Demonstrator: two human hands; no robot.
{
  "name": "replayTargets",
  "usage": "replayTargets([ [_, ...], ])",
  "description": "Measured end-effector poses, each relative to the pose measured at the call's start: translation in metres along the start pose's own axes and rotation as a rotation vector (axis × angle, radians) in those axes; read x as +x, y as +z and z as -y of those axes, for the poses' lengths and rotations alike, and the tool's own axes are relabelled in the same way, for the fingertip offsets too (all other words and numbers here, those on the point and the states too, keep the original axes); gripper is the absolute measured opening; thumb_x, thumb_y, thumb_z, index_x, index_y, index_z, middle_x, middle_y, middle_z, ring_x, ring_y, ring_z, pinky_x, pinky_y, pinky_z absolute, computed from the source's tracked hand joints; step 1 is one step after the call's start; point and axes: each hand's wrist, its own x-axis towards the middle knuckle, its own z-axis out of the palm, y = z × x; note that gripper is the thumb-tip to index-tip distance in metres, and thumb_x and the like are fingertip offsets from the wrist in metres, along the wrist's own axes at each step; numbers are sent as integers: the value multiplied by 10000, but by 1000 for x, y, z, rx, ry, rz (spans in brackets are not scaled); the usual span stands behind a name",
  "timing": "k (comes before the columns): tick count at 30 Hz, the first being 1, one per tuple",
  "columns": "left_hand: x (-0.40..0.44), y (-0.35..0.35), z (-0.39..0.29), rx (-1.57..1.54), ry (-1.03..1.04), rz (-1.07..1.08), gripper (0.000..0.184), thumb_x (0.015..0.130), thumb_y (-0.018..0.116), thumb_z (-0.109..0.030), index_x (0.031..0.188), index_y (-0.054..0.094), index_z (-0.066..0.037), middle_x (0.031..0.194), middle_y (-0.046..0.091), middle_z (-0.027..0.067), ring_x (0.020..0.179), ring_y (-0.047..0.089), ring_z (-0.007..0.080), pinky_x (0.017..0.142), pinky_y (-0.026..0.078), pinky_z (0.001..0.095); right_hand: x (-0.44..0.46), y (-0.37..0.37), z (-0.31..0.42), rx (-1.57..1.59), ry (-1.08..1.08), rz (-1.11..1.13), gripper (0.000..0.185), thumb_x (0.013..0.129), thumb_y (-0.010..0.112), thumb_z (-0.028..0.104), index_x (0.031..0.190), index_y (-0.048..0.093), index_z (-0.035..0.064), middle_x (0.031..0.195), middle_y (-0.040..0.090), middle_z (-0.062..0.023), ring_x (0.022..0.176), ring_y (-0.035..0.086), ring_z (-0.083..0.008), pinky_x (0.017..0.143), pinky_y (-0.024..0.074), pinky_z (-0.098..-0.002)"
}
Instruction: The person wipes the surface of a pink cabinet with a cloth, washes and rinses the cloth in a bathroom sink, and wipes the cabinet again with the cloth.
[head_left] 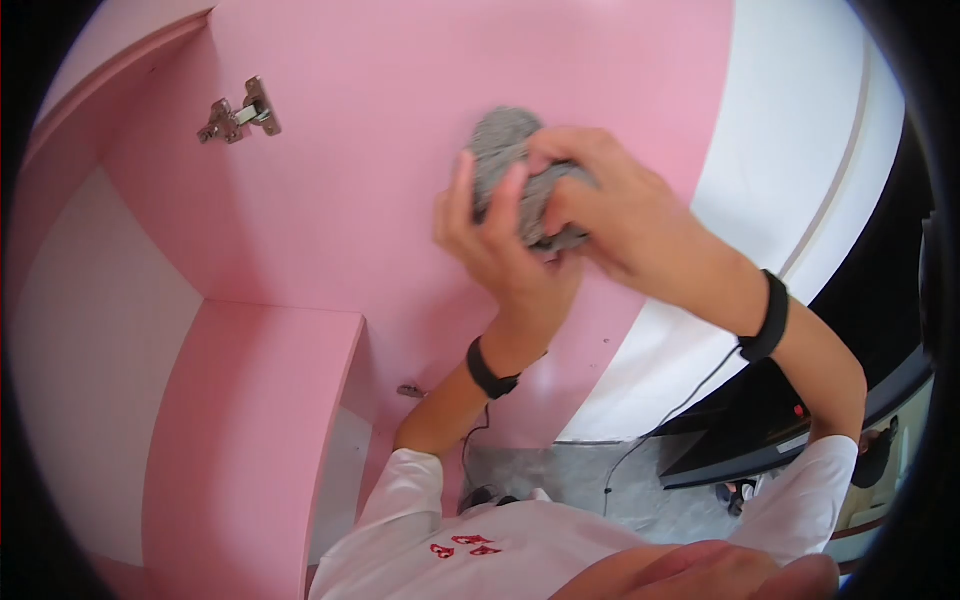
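Observation:
A bunched grey cloth [503,135] is between my two hands, in front of the pink cabinet door [380,130]. My left hand [505,240] has its fingers curled around the cloth from the left and below. From the right, my right hand [605,195] grips the same cloth with bent fingers and thumb, slightly blurred. Part of the cloth is hidden behind the fingers. Whether it touches the door, I cannot tell. Each wrist wears a black band with a thin cable.
A metal hinge [240,115] joins the door at upper left, and a second hinge [411,391] sits lower down. A pink shelf [245,420] juts out at left. White panel [790,150] lies right of the door. Grey floor [600,470] shows below.

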Motion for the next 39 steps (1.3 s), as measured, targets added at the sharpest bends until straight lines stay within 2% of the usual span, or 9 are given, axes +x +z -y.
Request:
replayTargets([
  [2, -9, 18, -19, -23, 78, 56, 645, 787, 735, -56, 1404, 551, -99, 1526, 432, 265, 1259, 442, 454, 1050, 376, 573, -30, -19, -4, -8, 60, -32, 262, 761, 722, -1, 961, 574, 81, 1343, 566, -147, 1176, 599, -361, 918, 543, -421],
  [6, -40, 72, -67, -51, 201, 87, 639, 779, 720, -26, 1394, 579, -126, 1512, 458, 251, 1228, 461, 444, 1033, 396, 546, -107, -59, -28, -45, 146, -142, 323, 709, 690, -106, 945, 541, 57, 1363, 540, -184, 1165, 593, -393, 919, 529, -404],
  [8, -49, 82, -89, -43, 239, 170, 792, 648, 750, -2, 1409, 552, -104, 1542, 407, 256, 1297, 428, 447, 1073, 355, 576, -133, -73, -35, -8, 156, -187, 345, 690, 686, -130, 940, 532, 51, 1365, 534, -194, 1163, 591, -399, 919, 526, -395],
  [13, -63, 91, -99, 140, 384, 206, 719, 702, 741, -3, 1388, 578, -143, 1509, 476, 262, 1235, 455, 416, 996, 408, 503, -164, -70, -55, 47, 302, -235, 356, 676, 740, -102, 907, 517, 50, 1341, 528, -214, 1219, 550, -404, 955, 496, -407],
  [16, -52, 80, -83, -96, 285, 153, 661, 745, 732, -43, 1376, 576, -159, 1492, 498, 270, 1215, 477, 415, 988, 431, 487, -141, -66, -43, -106, 60, -192, 361, 673, 779, -68, 891, 521, 59, 1346, 511, -218, 1231, 535, -414, 1008, 467, -452],
  [22, -30, 33, -32, 38, 182, 45, 563, 840, 731, -154, 1380, 571, -160, 1475, 493, 280, 1219, 502, 438, 958, 528, 499, -58, -29, -29, 31, 82, 9, 384, 638, 825, -26, 858, 526, 72, 1342, 482, -225, 1261, 513, -417, 1055, 435, -472],
  [28, -7, -34, 47, 76, 45, -30, 634, 841, 732, -199, 1441, 537, -137, 1502, 450, 296, 1250, 483, 470, 1052, 448, 559, 45, 31, -1, 16, -6, 267, 408, 675, 816, -22, 887, 485, 84, 1404, 487, -230, 1324, 480, -460, 1114, 393, -495],
  [35, 13, -102, 133, 49, -139, -107, 762, 865, 758, -206, 1509, 395, -20, 1543, 351, 297, 1379, 372, 464, 1093, 387, 561, 150, 135, 28, 167, -185, 246, 391, 607, 791, -31, 889, 548, 90, 1279, 561, -139, 1247, 529, -371, 1028, 453, -454],
  [39, -7, -118, 130, 86, -273, -36, 763, 877, 769, -231, 1502, 387, -18, 1547, 345, 292, 1381, 366, 466, 1093, 384, 560, 136, 180, 49, 39, -374, 181, 251, 719, 758, 68, 923, 615, 95, 1202, 596, -137, 1159, 564, -361, 997, 483, -438],
])
